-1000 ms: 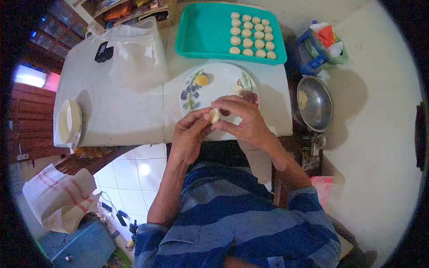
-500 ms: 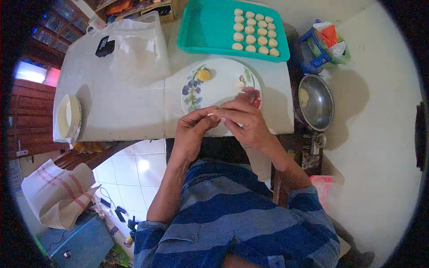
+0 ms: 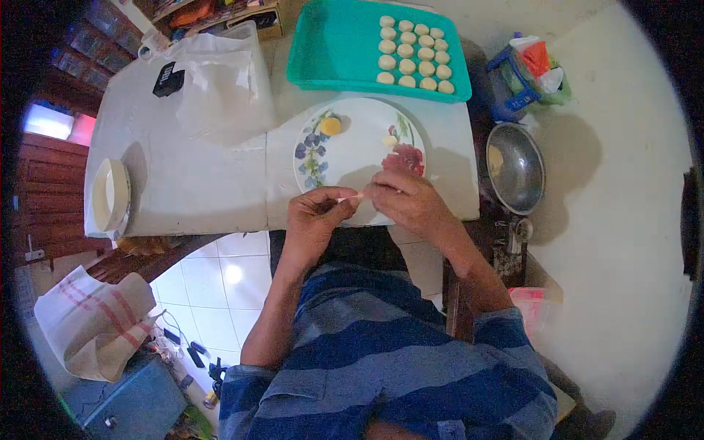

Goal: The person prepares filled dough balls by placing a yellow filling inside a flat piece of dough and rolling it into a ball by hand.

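Over the near rim of a white flowered plate (image 3: 352,150), my left hand (image 3: 317,216) pinches a small pale piece (image 3: 358,196), probably dough. My right hand (image 3: 411,202) is closed at the piece's other side, its fingertips bent together; what they hold is too small to make out. On the plate lie a yellow ball (image 3: 331,126) at the upper left and a small pale lump (image 3: 389,141) at the right. Behind the plate, a green tray (image 3: 334,48) carries several round pale dough balls (image 3: 405,50) in rows on its right half.
A clear plastic container with bags (image 3: 224,84) stands at the back left, beside a black object (image 3: 168,79). A round cream dish (image 3: 111,194) is at the left edge. To the right are a metal bowl (image 3: 517,169) and a blue basket (image 3: 510,84).
My fingertips have moved slightly apart, and the pale piece shows between them. My right hand has turned a little. The whole view has shifted slightly.
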Demonstrator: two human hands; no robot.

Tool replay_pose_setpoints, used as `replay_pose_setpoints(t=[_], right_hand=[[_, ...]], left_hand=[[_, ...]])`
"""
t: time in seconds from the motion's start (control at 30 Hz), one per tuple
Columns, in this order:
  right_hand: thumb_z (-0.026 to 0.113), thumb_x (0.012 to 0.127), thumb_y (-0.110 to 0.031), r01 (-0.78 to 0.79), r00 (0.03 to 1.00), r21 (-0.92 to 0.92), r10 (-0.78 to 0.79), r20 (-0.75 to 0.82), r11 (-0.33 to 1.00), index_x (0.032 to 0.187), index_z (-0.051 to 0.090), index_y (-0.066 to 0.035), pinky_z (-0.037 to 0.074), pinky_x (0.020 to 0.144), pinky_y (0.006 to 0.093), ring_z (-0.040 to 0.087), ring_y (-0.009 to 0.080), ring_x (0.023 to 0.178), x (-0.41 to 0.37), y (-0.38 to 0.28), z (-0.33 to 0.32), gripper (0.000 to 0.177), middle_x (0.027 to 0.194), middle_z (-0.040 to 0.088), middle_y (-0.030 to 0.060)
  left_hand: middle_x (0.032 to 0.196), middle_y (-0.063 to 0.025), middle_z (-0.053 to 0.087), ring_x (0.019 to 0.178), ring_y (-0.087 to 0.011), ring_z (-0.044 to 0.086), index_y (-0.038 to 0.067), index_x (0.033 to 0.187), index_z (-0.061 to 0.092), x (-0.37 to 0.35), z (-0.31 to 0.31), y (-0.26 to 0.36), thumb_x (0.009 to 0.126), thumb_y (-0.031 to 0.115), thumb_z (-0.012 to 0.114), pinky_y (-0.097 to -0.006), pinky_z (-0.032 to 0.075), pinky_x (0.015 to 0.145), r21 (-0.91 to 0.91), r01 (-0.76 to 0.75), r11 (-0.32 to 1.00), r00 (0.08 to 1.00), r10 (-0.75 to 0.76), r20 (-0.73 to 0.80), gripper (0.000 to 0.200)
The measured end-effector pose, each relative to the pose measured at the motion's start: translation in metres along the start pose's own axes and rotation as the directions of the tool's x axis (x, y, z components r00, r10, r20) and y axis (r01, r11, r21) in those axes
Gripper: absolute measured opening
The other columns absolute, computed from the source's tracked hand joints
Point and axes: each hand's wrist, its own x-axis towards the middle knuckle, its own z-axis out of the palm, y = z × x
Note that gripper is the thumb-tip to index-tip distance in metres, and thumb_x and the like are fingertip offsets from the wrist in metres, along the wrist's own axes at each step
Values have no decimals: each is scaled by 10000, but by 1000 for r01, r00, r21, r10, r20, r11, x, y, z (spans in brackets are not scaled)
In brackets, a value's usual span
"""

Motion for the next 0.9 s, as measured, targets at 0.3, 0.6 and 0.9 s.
replay_pose_setpoints(t=[0.3, 0.6, 0.9], right_hand=[[740, 826, -133, -284, 957, -376, 237, -167, 882, 1043, 709, -75, 509, 877, 469, 633, 348, 966, -6, 54, -1, 227, 1177, 609, 128], [791, 845, -228, -369, 914, 353, 404, -30, 860, 1180, 707, -93, 473, 1010, 436, 613, 334, 1131, 15, -9, 2, 371, 1197, 621, 136], [707, 910, -159, -309, 934, 359, 352, -61, 881, 1092, 704, -67, 487, 959, 456, 640, 332, 1045, 23, -20, 28, 204, 1056, 684, 126]], left_hand=[[1039, -99, 712, 988, -187, 696, -25, 1215, 692, 3, 0, 3, 967, 74, 692, -302, 571, 891, -312, 27, 950, 998, -43, -44, 267], [1119, -120, 692, 1042, -223, 698, -42, 1252, 623, 8, -1, -6, 1000, 88, 647, -322, 589, 909, -352, -13, 936, 1000, 4, -25, 284], [1031, -79, 716, 921, -143, 680, -17, 1216, 655, 5, -1, -5, 985, 134, 687, -298, 579, 812, -236, -137, 962, 989, 122, -79, 278]])
